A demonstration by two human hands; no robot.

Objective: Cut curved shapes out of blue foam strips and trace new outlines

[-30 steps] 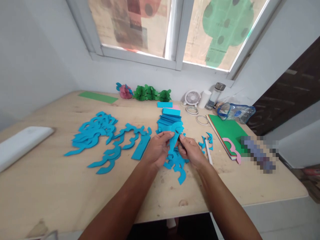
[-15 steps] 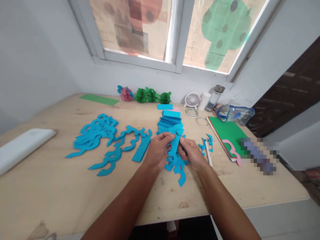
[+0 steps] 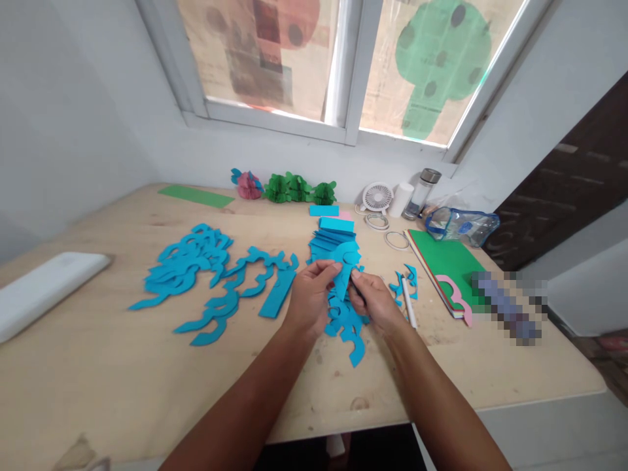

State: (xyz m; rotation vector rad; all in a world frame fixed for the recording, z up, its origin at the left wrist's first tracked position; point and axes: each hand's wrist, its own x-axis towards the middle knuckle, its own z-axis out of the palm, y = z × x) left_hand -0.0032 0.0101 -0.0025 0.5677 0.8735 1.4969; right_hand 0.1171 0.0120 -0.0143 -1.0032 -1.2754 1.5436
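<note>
Between the thumb and fingers of my left hand (image 3: 314,294) is a piece of blue paper (image 3: 343,278) with a curved upper edge. My right hand (image 3: 377,297) is closed around black-handled scissors (image 3: 358,294), mostly hidden by the fingers, at the paper's right edge. Beneath both hands lies a heap of blue paper scraps (image 3: 356,347). Behind them is a stack of folded blue strips (image 3: 331,243). To the left are wavy blue cut-outs (image 3: 220,311), a flat blue strip (image 3: 275,296) and a larger pile of wavy cut-outs (image 3: 184,261).
Right of my hands lie a white pen (image 3: 409,301) and small blue scraps (image 3: 413,278). Farther right are green paper sheets (image 3: 446,258) with a pink cut-out (image 3: 454,294). A small fan (image 3: 377,196), tape rolls (image 3: 396,240), a bottle (image 3: 422,193) and paper decorations (image 3: 294,188) line the back.
The blue paper has turned slightly in my left hand, and its curved top shows more clearly. My right hand has shifted very little; the things on the table stay put.
</note>
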